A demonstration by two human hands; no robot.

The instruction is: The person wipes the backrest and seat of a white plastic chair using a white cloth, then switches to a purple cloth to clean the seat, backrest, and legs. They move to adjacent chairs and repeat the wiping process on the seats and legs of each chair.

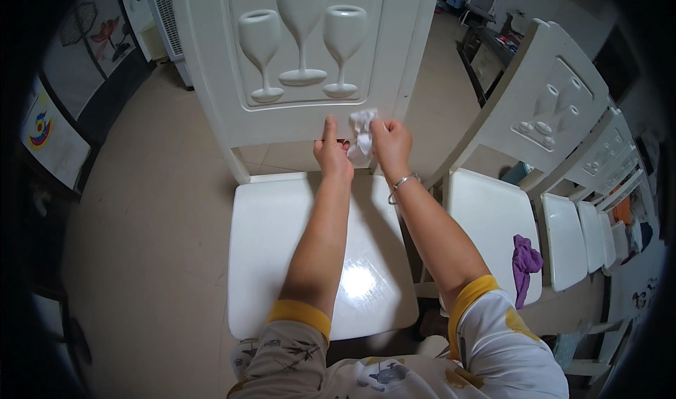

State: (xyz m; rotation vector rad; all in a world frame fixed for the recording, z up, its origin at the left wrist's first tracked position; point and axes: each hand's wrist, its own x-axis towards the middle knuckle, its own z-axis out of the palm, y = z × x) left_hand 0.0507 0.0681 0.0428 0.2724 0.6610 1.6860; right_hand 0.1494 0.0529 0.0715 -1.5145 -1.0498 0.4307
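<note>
Wiping a white chair [303, 82] along the lower edge of its backrest, just under the raised panel with three wine-glass reliefs [303, 40]. Right hand [391, 146] pinched closed on a crumpled white cloth [362, 135], pressing it to that lower edge. Left hand [331, 153] beside the cloth, fingers curled on the same edge, index finger up, holding nothing. Seat [282, 237] below the backrest glossy, looks already clean; no telling how much of the backrest remains. Right of this chair, more white chairs in a row, the nearest with a purple rag [524, 258] on its seat.
</note>
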